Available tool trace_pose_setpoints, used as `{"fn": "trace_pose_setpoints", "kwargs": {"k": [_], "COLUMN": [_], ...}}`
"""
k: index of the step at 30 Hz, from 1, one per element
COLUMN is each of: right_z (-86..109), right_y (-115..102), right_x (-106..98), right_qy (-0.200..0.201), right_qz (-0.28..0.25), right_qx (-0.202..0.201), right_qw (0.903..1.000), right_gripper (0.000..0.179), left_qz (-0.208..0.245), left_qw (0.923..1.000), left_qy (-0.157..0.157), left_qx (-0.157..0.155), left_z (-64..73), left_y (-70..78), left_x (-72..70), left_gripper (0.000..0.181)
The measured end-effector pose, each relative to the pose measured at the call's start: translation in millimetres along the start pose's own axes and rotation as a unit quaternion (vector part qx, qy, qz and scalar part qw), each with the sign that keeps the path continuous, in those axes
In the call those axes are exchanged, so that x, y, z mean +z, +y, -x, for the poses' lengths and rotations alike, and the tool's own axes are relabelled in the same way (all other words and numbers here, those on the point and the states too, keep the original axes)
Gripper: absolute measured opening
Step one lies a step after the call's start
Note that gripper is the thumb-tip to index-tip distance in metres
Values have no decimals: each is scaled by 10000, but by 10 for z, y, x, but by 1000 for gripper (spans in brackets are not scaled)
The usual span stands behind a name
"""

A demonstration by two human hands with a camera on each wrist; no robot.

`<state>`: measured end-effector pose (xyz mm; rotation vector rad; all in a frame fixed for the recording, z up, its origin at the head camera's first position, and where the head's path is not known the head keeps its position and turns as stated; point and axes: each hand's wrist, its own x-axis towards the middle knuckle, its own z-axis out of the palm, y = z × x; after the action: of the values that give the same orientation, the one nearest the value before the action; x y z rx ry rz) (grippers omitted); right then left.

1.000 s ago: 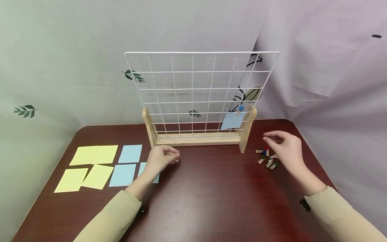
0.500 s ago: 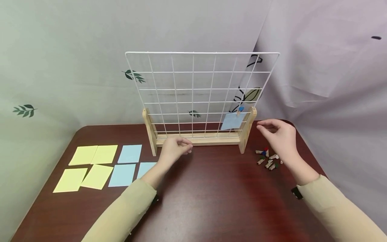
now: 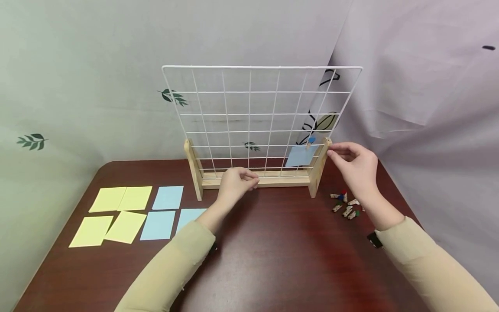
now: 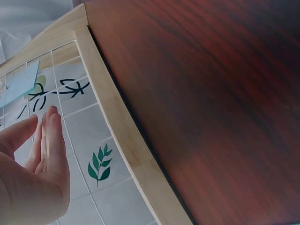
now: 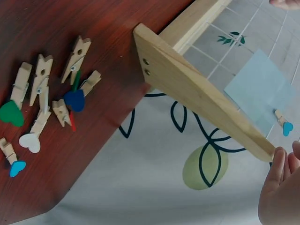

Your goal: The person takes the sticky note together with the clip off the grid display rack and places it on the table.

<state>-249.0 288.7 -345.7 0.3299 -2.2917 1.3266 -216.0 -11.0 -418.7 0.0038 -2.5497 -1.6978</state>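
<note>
A white wire grid (image 3: 249, 67) stands upright in a wooden base (image 3: 282, 182). A light blue sticky note (image 3: 299, 157) hangs low on its right side under a small clothespin with a blue heart (image 5: 283, 123). My left hand (image 3: 236, 184) hovers before the base's middle, thumb apart from nearly straight fingers, with nothing visible between them. My right hand (image 3: 356, 168) is beside the top of the right wooden upright (image 5: 201, 89). Its fingertips are close to that top; whether they touch it I cannot tell. Nothing held shows in it.
Several small clothespins with coloured hearts (image 5: 40, 79) lie on the table (image 3: 273, 260) at the right. Yellow sticky notes (image 3: 91, 232) and blue sticky notes (image 3: 157, 225) lie at the left. A patterned cloth (image 3: 97, 86) hangs behind.
My left hand has moved right from near the blue notes to the middle of the base. The right hand has risen from above the clothespins, moving left to the upright's top.
</note>
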Motion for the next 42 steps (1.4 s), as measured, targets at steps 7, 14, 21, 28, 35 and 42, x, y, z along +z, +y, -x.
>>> {"fn": "trace_pose_setpoints", "kwargs": {"k": [7,14,21,28,35,42], "right_z": [-76,-137,-175,-195,-219,-236], "right_y": [-60,-123,-168,-190,-227,-255], "right_x": [59,134,200,223,223,222], "right_qy": [-111,-261,-441,-594,-862,-985], "right_qz": [-256,-276,-319,-253,-242,-182], "right_qx": [30,26,47,106,304,394], "right_qw": [9996,9993,9985,9979,9955,9942], "right_gripper": [15,18,24,27,31,32], "left_qz": [56,-8,-187,-155,-193,-416], "left_qw": [9998,9985,9962,9956,9957,9933], "left_qy": [95,228,362,332,329,416], "left_qx": [146,489,772,862,848,994], "left_z": [-69,-135,-201,-239,-256,-278], "left_y": [99,218,312,394,440,463], "left_x": [93,220,348,472,569,613], "left_gripper": [9,10,13,14,15,15]}}
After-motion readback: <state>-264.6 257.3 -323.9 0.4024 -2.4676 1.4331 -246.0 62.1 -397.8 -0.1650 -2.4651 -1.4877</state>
